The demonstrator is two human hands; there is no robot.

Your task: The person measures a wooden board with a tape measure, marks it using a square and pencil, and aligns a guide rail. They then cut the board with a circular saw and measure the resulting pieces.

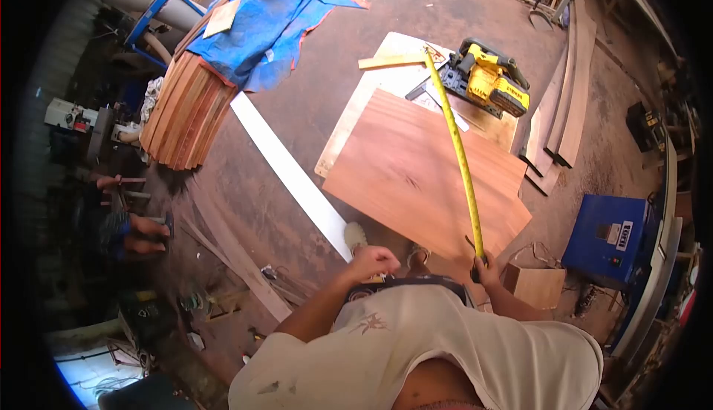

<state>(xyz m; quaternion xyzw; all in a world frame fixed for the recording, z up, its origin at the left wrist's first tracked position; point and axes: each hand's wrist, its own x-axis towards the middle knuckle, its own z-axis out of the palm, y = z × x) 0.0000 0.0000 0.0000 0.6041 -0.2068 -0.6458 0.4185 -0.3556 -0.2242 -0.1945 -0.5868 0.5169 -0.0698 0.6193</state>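
Observation:
My right hand (486, 270) is wrapped round a tape measure, mostly hidden in the fingers. Its yellow blade (462, 159) runs out over the reddish wooden panel (401, 165) to the far side of the worktop. My left hand (373, 263) is in front of my waist with its fingers curled; what they hold, if anything, is hidden. Beyond the panel, a yellow and black circular saw (486, 79) rests on the light board (355, 124). A short wooden strip (392, 62) and a square (426, 88) lie near the blade's far end.
Stacked planks (189, 116) under a blue tarp (271, 20) stand at the left. A long white strip (293, 172) reaches toward my foot. Long boards (568, 90) and a blue machine (607, 238) are on the right. Another person's legs (146, 235) show at far left.

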